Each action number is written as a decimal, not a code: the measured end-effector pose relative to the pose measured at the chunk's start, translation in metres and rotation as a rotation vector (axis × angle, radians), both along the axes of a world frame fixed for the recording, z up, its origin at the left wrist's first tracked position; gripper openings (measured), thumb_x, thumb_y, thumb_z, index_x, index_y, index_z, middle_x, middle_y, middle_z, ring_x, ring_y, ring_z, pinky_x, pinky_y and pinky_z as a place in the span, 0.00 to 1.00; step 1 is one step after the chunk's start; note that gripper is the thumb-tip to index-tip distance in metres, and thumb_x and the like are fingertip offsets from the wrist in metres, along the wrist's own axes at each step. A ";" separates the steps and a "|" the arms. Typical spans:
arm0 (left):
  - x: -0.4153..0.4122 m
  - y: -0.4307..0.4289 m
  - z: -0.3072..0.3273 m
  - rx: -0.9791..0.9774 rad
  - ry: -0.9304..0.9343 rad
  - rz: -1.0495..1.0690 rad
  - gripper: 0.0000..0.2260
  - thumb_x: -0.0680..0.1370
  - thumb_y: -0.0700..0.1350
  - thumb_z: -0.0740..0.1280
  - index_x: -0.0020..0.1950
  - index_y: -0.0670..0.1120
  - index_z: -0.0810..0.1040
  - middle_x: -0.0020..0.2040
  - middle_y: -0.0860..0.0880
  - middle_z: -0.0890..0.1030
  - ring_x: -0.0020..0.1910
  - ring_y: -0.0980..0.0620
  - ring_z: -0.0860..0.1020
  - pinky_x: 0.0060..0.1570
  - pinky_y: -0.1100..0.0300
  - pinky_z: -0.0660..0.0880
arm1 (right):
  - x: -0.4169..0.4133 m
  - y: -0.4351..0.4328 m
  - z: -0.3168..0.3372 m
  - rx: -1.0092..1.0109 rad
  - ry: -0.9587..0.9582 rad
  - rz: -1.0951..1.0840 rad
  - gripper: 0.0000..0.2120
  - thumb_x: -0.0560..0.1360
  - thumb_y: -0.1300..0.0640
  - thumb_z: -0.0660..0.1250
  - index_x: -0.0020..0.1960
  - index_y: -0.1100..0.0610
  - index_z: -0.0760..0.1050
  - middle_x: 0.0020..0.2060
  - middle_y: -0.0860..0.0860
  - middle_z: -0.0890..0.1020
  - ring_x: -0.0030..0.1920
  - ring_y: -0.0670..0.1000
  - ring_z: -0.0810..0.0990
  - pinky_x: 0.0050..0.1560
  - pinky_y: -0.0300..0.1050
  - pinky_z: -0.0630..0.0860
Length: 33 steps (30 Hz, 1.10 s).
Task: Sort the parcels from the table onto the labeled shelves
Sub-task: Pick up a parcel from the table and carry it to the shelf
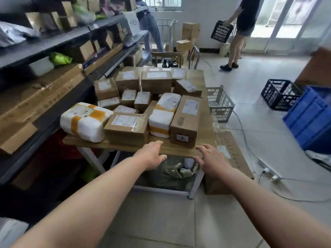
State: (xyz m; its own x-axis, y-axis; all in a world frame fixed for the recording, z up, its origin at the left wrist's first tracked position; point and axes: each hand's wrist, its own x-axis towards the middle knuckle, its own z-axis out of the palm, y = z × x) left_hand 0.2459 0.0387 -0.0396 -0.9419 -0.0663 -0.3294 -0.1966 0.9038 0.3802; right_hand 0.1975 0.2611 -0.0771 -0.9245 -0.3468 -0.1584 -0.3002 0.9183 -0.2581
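Both hands are empty and spread. The left hand [152, 154] is at the near edge of the table [179, 149] with its fingers relaxed, and the right hand [211, 160] has its fingers fanned out just beside it. The parcels [142, 99] are all packed close together on the table, and the shelves [44, 46] run along the left side. The step in hand looks like choosing and lifting a first parcel. The nearest are the brown box [126, 128] ahead of the left hand and the tall box [185, 120] ahead of the right. The brown box seems the better choice because it lies flat at the front with nothing on it and its label faces up. It touches the white parcel [84, 120] on its left, and another taped white parcel sits close on its right. A hand on each side should therefore lift it straight up, since dragging it could push the neighbours toward the edge. The white parcel already overhangs the left corner, so it should be kept clear of any bump. The label print is too blurred to read from here, so the box should be brought close and read before it goes to a shelf. The shelf tags cannot be made out either.
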 end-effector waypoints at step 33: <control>-0.254 0.091 -0.048 0.034 -0.082 0.226 0.19 0.77 0.53 0.68 0.65 0.49 0.72 0.61 0.49 0.76 0.58 0.48 0.76 0.57 0.51 0.75 | -0.255 0.035 -0.031 -0.332 -0.276 -0.093 0.39 0.78 0.50 0.64 0.79 0.53 0.43 0.77 0.51 0.57 0.74 0.53 0.62 0.70 0.51 0.63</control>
State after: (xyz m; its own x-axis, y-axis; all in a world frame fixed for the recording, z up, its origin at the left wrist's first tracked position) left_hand -0.0080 0.1297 -0.0877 -0.8742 -0.2600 -0.4101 -0.4240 0.8204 0.3837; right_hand -0.0576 0.2966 -0.1078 -0.8929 -0.3379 -0.2976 -0.0986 0.7917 -0.6029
